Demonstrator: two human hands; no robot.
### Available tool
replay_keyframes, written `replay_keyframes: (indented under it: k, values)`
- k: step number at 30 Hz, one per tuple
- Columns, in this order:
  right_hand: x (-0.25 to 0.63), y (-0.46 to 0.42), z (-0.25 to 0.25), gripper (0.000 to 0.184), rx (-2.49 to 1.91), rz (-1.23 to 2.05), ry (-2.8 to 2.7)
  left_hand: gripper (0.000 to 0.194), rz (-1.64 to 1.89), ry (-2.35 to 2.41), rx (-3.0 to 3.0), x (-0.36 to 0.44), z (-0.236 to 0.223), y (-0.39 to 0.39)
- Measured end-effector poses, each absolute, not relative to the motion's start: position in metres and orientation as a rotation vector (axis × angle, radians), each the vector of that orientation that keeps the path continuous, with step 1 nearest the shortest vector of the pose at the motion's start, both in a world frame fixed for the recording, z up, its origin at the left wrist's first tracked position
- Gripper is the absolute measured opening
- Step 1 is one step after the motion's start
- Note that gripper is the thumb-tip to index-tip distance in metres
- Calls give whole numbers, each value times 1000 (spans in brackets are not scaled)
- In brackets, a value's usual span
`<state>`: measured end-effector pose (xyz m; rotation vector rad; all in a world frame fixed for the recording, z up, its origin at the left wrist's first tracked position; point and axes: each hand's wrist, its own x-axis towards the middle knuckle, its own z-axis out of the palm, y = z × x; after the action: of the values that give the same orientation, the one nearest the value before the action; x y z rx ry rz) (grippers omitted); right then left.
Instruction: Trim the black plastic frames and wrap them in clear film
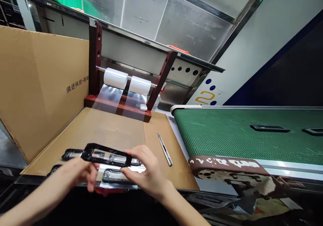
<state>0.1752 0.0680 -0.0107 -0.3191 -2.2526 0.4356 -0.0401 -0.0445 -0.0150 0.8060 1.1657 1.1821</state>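
Hands meet at six o'clock over the cardboard mat [111, 128]. Left hand [75, 172] and right hand [146, 170] each pinch one end of a black frame [106, 154], lifting it slightly above the mat, roughly level, long side running nine to three. Both grips are narrow, fingertips closed on the frame's ends. More frames [72, 153] lie flat beneath and toward nine o'clock, one [114, 175] just under the right hand's fingers.

At twelve o'clock a film stand [126, 81] carries two white rolls, clear film trailing down to its base. Tweezers [164, 148] lie near three o'clock, apart from the hands. A green belt [227, 135] at two o'clock bears two more frames [270, 128].

To my eye, holding by the ends only keeps prints off the middle windows; an even grip on both ends should stop the thin piece twisting.
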Motion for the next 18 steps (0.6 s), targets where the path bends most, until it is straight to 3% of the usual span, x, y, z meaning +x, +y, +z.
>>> replay_keyframes:
  k: [8,13,18]
  values:
    - [138,44,-16,28,-451,451,-2133,55,1146,1163,1010,13,-45,-44]
    - [136,42,-17,28,-505,454,-2146,46,1062,1222,1158,4,-62,-54]
    - [138,46,-9,23,-488,459,-2141,32,764,1463,1342,-17,-103,-77]
